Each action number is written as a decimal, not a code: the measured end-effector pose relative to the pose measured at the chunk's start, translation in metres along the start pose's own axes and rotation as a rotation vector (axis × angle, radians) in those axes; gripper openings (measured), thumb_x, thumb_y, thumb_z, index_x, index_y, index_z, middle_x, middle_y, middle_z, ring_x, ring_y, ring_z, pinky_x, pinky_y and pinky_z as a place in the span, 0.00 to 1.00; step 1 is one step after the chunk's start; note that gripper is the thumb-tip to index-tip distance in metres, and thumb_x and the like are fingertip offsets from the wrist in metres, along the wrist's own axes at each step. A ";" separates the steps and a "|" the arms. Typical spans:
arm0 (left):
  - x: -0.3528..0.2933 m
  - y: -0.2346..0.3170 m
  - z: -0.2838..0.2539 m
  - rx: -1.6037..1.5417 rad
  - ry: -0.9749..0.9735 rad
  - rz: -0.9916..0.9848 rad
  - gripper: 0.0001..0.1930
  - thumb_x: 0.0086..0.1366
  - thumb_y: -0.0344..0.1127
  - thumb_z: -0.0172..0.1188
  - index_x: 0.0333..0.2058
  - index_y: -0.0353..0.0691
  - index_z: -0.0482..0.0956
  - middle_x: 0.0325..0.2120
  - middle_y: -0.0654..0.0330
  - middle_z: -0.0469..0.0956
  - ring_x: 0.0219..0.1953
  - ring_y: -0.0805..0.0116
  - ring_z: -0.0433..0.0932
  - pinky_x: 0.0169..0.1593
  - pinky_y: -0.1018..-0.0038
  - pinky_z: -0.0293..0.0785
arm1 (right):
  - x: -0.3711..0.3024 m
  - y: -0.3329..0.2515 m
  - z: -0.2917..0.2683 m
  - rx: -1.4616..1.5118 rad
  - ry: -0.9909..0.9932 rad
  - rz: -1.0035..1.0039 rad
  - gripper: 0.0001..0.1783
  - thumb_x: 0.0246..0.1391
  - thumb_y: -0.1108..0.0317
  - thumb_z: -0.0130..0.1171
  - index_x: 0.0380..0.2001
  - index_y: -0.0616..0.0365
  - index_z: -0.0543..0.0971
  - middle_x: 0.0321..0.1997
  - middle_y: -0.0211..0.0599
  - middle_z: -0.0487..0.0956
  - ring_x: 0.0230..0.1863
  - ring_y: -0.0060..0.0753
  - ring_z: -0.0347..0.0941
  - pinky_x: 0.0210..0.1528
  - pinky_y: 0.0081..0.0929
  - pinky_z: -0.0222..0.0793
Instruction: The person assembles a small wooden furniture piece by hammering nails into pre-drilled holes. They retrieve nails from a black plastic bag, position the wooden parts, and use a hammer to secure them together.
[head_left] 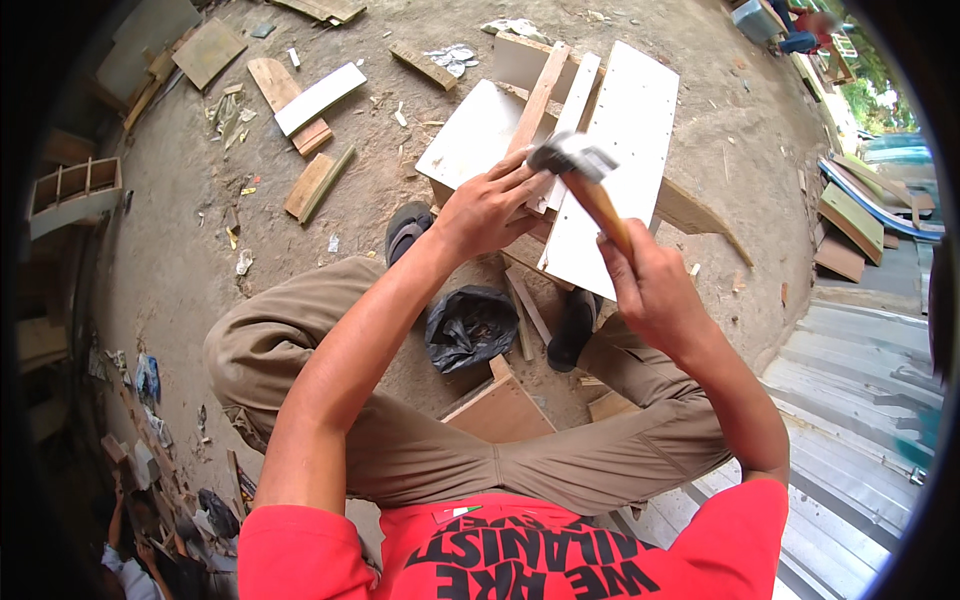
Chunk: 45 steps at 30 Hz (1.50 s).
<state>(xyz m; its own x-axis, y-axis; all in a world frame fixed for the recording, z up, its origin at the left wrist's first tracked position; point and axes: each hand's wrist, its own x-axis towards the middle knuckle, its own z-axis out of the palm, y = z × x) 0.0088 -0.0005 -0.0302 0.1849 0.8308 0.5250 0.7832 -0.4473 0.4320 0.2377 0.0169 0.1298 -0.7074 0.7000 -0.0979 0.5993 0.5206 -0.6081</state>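
Observation:
My right hand (655,290) is closed round the wooden handle of a claw hammer (600,208). The metal head, smeared by motion, is over the fingertips of my left hand (490,208). My left fingers are bent and pressed together at the near end of a brown wooden strip (540,98); the hammer head hides what they pinch. A narrow white strip (575,100) runs beside the brown one. Right of these lies a long white board (635,110) with small dots along its edges. Another white panel (475,135) forms the left side of this wooden piece.
Between my feet sits a black plastic bag (470,328), with a wooden panel (502,408) nearer me. Board offcuts (318,185) and a white-faced plank (320,98) lie on the dirt floor. Corrugated metal sheet (850,420) is at right. Other people (130,570) appear at lower left and upper right.

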 end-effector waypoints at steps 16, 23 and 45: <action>-0.005 -0.002 0.002 0.024 0.009 -0.008 0.35 0.53 0.36 0.71 0.61 0.39 0.71 0.65 0.56 0.67 0.69 0.56 0.61 0.66 0.63 0.68 | 0.002 -0.025 -0.015 0.087 0.059 0.023 0.12 0.68 0.65 0.52 0.42 0.66 0.71 0.21 0.59 0.77 0.23 0.61 0.77 0.26 0.48 0.68; -0.004 -0.001 0.004 0.000 0.021 0.014 0.34 0.52 0.35 0.72 0.59 0.37 0.72 0.66 0.56 0.66 0.69 0.57 0.61 0.68 0.65 0.66 | -0.002 0.000 -0.010 -0.212 -0.175 0.115 0.12 0.66 0.67 0.51 0.39 0.69 0.69 0.21 0.62 0.77 0.26 0.67 0.77 0.27 0.52 0.68; 0.000 0.000 -0.001 0.006 0.039 0.007 0.37 0.51 0.36 0.73 0.60 0.36 0.70 0.64 0.54 0.68 0.69 0.56 0.62 0.68 0.65 0.66 | -0.009 0.009 -0.001 -0.062 0.008 0.134 0.13 0.67 0.64 0.52 0.40 0.67 0.73 0.20 0.58 0.77 0.22 0.60 0.76 0.27 0.48 0.67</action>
<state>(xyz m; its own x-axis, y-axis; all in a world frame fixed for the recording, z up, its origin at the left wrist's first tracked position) 0.0086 -0.0006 -0.0290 0.1671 0.8143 0.5559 0.7853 -0.4509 0.4243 0.2498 0.0157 0.1263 -0.6168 0.7688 -0.1687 0.7104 0.4514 -0.5400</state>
